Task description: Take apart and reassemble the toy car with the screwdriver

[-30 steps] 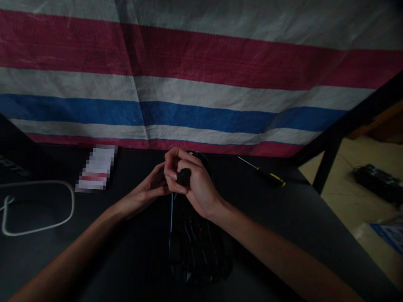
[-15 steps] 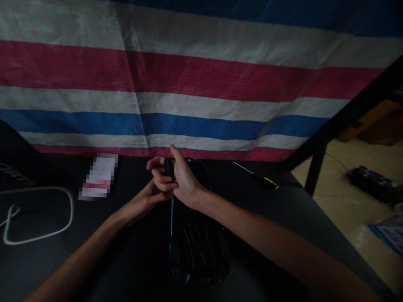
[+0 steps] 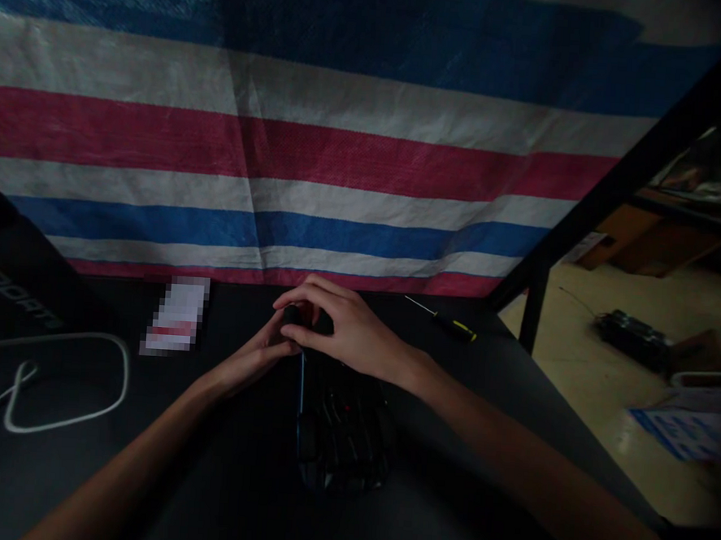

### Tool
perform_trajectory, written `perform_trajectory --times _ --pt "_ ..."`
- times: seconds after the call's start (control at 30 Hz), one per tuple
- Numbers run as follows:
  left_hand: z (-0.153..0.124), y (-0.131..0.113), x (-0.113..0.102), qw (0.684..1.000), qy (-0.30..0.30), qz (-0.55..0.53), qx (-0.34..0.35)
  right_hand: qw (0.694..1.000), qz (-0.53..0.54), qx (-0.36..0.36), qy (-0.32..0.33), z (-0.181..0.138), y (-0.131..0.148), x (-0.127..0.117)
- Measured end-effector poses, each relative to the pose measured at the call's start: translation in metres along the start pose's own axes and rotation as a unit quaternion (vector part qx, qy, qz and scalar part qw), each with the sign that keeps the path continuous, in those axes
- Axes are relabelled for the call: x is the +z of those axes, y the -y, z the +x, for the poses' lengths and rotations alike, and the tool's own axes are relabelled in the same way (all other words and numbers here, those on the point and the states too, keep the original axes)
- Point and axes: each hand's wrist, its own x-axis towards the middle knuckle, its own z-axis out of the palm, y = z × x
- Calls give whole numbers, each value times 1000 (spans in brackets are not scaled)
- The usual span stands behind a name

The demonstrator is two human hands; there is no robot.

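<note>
A black toy car (image 3: 347, 432) with a blue edge along its left side lies lengthwise on the dark table. At its far left corner is a small dark round piece that looks like a wheel (image 3: 290, 318). My right hand (image 3: 348, 326) arches over the far end of the car, thumb and fingers closed around this wheel. From the left, my left hand (image 3: 262, 354) meets it with its fingers closed at the wheel, their tips partly hidden behind the right hand. Dim light hides whether the wheel is attached to the car.
A screwdriver (image 3: 453, 325) with a black and yellow handle lies right of my hands. To the left are a blurred white packet (image 3: 178, 316), a white cable (image 3: 125, 378) and a black box (image 3: 18, 282). Striped sheeting (image 3: 342, 163) hangs behind the table; another black object (image 3: 634, 337) rests on the floor.
My right hand has turned over from an upright, thumb-up pose to curl down around the wheel. My left hand stays nearly in place. The view has swung slightly right.
</note>
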Motion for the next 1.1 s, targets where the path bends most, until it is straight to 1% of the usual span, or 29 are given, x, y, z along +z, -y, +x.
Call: perform_trajectory --times 0.07,0.17,0.3,0.4,0.47,0.5,0.53,0.6,0.67,0.7,0.77,0.87,0.97,1.1 --pt "1 1 -1 1000 1 5 11 999 -33 -22 24 -2 9 -6" --pt "2 1 -2 1000 15 17 5 996 -62 -42 54 -3 18 -12" --pt "2 -4 3 999 23 23 -1 996 -65 -38 52 -5 17 -13" --pt "1 -7 6 1000 11 14 0 999 -26 -25 29 -6 12 -6" --pt "0 -7 7 1000 7 5 -2 998 56 -1 3 -5 6 0" --pt "0 -7 8 1000 5 2 -5 993 118 15 -11 -4 2 4" --pt "-1 -7 8 1000 5 0 -10 980 193 33 -25 -3 -2 7" --pt "-2 -7 7 1000 -1 -3 -23 941 329 65 -42 -1 -10 12" --pt "-2 -6 7 1000 -6 -5 -29 910 403 86 -44 1 -17 16" --pt "-2 -6 7 1000 -5 -6 -26 903 417 90 -44 1 -18 17" --pt "-1 -6 8 1000 1 -10 -15 899 425 88 -50 2 -19 20" --pt "0 -7 9 1000 9 -15 -6 888 446 83 -74 3 -15 25" --pt "-1 -7 9 1000 12 -16 -7 861 488 104 -104 3 -11 30" --pt "-1 -6 7 1000 9 -3 -17 817 532 156 -155 2 -10 37"
